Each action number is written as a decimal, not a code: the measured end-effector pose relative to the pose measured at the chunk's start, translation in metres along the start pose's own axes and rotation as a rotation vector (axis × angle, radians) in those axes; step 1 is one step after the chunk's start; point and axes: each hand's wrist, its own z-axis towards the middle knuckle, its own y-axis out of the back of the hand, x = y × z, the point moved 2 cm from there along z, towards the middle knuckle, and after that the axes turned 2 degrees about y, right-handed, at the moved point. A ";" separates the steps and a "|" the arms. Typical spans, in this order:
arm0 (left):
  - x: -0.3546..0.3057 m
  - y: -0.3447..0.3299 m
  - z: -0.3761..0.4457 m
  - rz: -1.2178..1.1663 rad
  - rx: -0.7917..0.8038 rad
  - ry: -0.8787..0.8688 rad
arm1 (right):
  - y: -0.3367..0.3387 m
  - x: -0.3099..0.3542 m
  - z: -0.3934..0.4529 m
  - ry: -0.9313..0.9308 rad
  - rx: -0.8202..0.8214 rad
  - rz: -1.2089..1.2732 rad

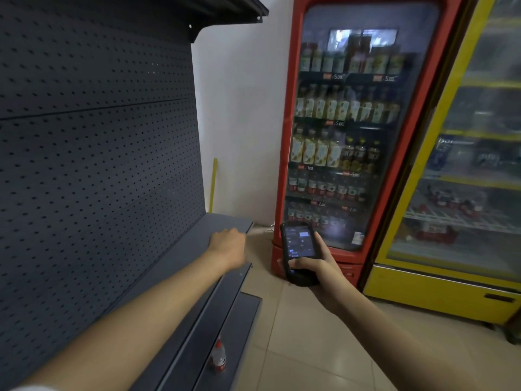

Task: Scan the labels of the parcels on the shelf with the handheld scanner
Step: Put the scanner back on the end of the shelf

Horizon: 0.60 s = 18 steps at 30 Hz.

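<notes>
Gripping the handheld scanner [299,251] low round its base with the right hand [315,268], thumb lying on the lower face, lit screen tilted up, out over the floor before the red fridge [284,165]. Looks rigid and light, likely slick-cased, so best held low. Left hand [227,244] reaching over the shelf [180,249], fingers hidden, can't tell how spread. No parcels in view; only a small bottle [218,356].

Ahead of my right hand stands a red drinks fridge [284,153] — bottles in rows behind its glass door. Right of it, a yellow fridge [439,292]. Below my left forearm, a small red-capped bottle [218,355] stands upright on a lower ledge.
</notes>
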 end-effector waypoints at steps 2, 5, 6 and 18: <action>-0.003 -0.004 0.029 -0.007 0.014 0.007 | 0.010 0.000 0.025 -0.011 -0.004 -0.005; -0.010 -0.013 0.076 -0.009 0.050 0.016 | 0.029 0.002 0.068 -0.027 0.008 -0.009; -0.013 -0.015 0.091 -0.019 0.056 0.022 | 0.036 0.002 0.082 -0.033 0.009 -0.012; -0.026 -0.029 0.269 -0.100 0.114 0.232 | 0.123 0.016 0.277 -0.102 0.212 -0.070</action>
